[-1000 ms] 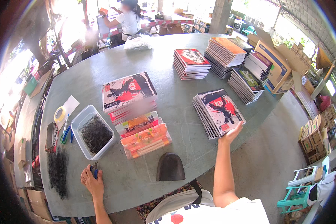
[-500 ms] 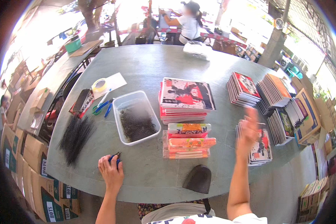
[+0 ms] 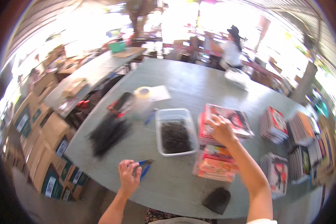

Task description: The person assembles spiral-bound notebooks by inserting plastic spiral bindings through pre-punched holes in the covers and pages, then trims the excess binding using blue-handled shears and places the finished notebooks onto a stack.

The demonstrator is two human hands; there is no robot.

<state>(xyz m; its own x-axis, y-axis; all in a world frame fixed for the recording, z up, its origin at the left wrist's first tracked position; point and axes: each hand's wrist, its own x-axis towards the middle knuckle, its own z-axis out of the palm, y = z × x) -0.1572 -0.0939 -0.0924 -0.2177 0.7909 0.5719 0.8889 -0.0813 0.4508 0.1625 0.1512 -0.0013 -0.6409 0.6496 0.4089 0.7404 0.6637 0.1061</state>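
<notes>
My left hand (image 3: pixel 128 177) is just above the table near its front edge, fingers loosely bent and apart, holding nothing. Right beside it lies a pair of blue-handled pliers (image 3: pixel 145 170), out of the grip. My right hand (image 3: pixel 223 130) reaches over the left part of a stack of red, black and white booklets (image 3: pixel 233 118), its fingers bent and apart at the top cover; blur hides whether they touch it. In front of that stack sit bundles of orange and red booklets (image 3: pixel 217 164). A clear plastic tub (image 3: pixel 157 128) holds many small dark pieces.
Long black spiral coils (image 3: pixel 108 136) lie at left, near a tape roll (image 3: pixel 142 93) and white paper (image 3: pixel 160 93). A dark rounded flat piece (image 3: pixel 217 200) rests at the front edge. More booklet stacks (image 3: pixel 274 125) stand at right. Cartons (image 3: pixel 54 130) are piled at left; another person (image 3: pixel 231 50) works beyond.
My left hand has come off the pliers, which now lie beside it. My right hand has moved left from the right-hand stacks to the middle booklet stack. The view has turned left.
</notes>
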